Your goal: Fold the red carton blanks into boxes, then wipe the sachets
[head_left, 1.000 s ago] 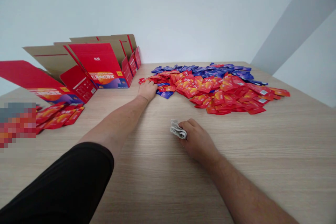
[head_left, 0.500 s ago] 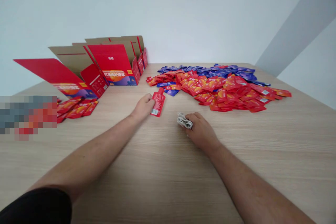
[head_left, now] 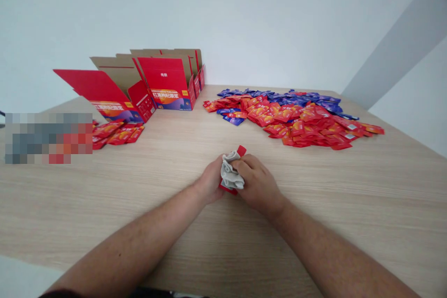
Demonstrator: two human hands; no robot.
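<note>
Both hands meet over the near middle of the table. My left hand (head_left: 210,181) is closed on a red spouted pouch (head_left: 241,150), of which only the top and a bottom edge show. In my right hand (head_left: 260,184) is a folded light-grey cloth (head_left: 231,174), pressed onto the face of the pouch. The cloth and my right fingers hide most of the pouch, and the left fingertips are hidden beneath it.
Beyond my hands spreads a heap of red pouches (head_left: 307,125), with blue pouches (head_left: 314,98) behind. Open red cartons (head_left: 169,84) stand at the back left. More red pouches (head_left: 120,134) lie before them, beside a blurred-out patch. A white wall rises behind the wooden table (head_left: 167,149).
My left hand has brought the red pouch nearer and to the right. My right hand has moved slightly left, and the cloth now lies against the pouch. The view has shifted a little.
</note>
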